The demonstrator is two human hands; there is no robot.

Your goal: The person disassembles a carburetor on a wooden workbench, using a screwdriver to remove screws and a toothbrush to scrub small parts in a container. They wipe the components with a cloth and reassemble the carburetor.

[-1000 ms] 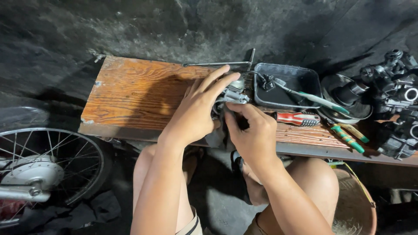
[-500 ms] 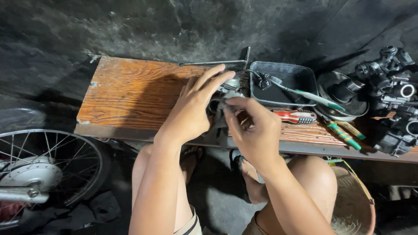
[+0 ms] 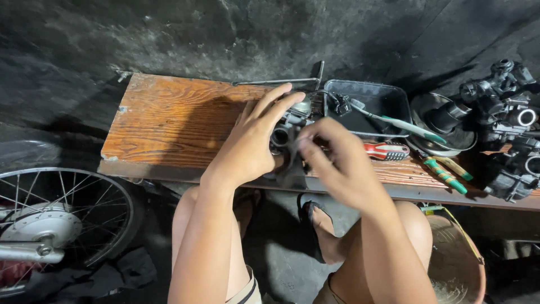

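Observation:
My left hand (image 3: 250, 143) grips a small grey metal engine part (image 3: 287, 135) over the front edge of a wooden bench (image 3: 169, 121). My right hand (image 3: 340, 163) is just to its right, fingers curled against the part with a dark piece pinched at the fingertips; what that piece is cannot be made out. Both hands hide most of the part.
A dark rectangular tray (image 3: 388, 101) holds a toothbrush (image 3: 402, 124) behind my right hand. A red-handled screwdriver (image 3: 388, 151) and a green-handled one (image 3: 444, 174) lie on the bench. Black engine parts (image 3: 506, 129) crowd the right end. A spoked wheel (image 3: 56, 219) stands lower left, a basket (image 3: 455, 259) lower right.
The view has shifted slightly. My right hand has turned and moved a little right and down at the part, while my left hand keeps its hold.

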